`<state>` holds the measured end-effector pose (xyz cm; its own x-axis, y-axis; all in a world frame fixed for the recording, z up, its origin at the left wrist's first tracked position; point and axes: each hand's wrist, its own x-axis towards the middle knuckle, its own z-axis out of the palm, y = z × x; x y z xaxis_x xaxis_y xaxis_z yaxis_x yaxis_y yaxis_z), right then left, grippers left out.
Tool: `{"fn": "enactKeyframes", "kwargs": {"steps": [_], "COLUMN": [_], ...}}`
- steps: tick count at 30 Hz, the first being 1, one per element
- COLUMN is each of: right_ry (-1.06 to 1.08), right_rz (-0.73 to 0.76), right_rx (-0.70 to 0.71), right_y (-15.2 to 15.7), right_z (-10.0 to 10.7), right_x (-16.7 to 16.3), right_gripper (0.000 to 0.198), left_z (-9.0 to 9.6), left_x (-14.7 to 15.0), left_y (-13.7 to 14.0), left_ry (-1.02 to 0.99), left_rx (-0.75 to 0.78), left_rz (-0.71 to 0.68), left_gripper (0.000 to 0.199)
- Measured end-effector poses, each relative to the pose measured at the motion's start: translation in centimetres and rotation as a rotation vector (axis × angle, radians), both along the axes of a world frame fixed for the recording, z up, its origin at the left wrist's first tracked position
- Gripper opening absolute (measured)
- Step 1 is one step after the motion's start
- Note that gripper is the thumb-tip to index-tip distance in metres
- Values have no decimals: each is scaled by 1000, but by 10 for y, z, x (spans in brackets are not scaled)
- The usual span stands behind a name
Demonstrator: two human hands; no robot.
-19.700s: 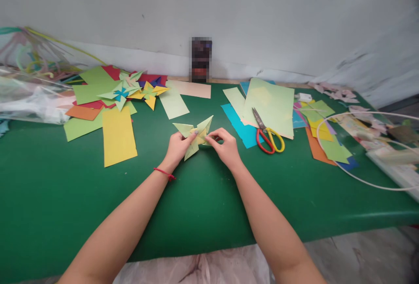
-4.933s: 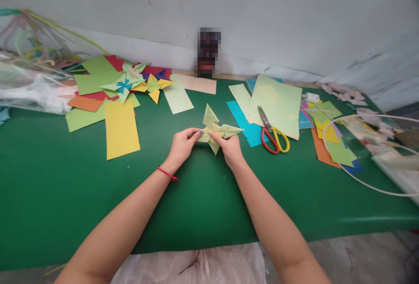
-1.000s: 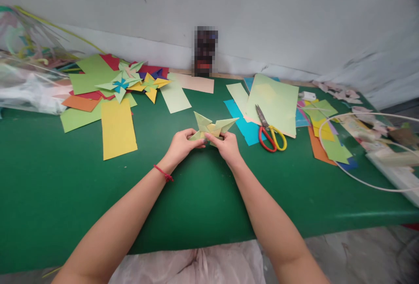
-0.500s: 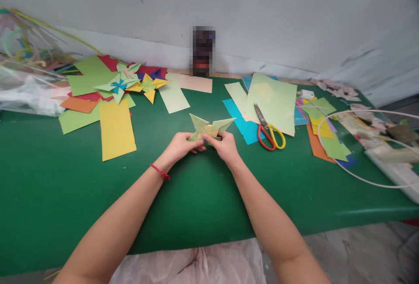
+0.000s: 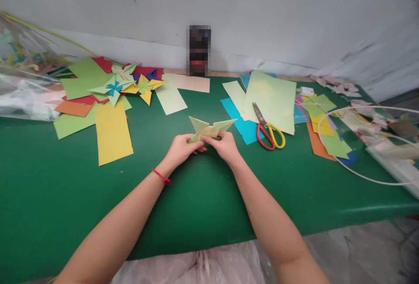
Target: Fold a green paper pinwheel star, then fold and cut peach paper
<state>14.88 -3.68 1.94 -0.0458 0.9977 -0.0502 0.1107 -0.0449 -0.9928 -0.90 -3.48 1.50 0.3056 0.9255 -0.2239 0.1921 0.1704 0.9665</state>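
Between both hands is a folded paper star, pale green with a light yellow middle, held just above the green tabletop. Two of its points spread upward and outward; the lower part is hidden by fingers. My left hand, with a red string bracelet at the wrist, pinches its left side. My right hand grips the right side, its thumb pressed across the front near the left thumb. To the right lie scissors with one red and one yellow handle, their blades resting on pale green sheets.
Finished folded stars lie on coloured paper at the back left, near a yellow sheet. A blurred-out dark object stands against the wall. On the right are paper scraps, a white cable and a power strip.
The camera view has shifted slightly, so the things on the left sit a little further left. Both hands keep their hold on the paper star, with hardly any finger movement.
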Motion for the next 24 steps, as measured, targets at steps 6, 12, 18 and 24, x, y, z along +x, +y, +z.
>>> {"fn": "enactKeyframes", "kwargs": {"steps": [6,12,18,24], "right_ry": [11,4,-3,18], "right_rz": [-16,-23,-67,-69], "right_rx": [17,7,-17,-38], "right_y": [3,2,6,8], "right_z": [-3,-6,-6,-8], "right_x": [4,6,13,14], "right_gripper": [31,31,36,36], "left_z": [2,-1,-1,0], "left_x": [-1,-1,-3,-1], "left_y": [-4,-5,-6,-8], "left_ry": [-15,-17,84,160], "left_rx": [30,50,189,249], "left_rz": [-7,-29,-19,43], "left_gripper": [32,31,28,26]}}
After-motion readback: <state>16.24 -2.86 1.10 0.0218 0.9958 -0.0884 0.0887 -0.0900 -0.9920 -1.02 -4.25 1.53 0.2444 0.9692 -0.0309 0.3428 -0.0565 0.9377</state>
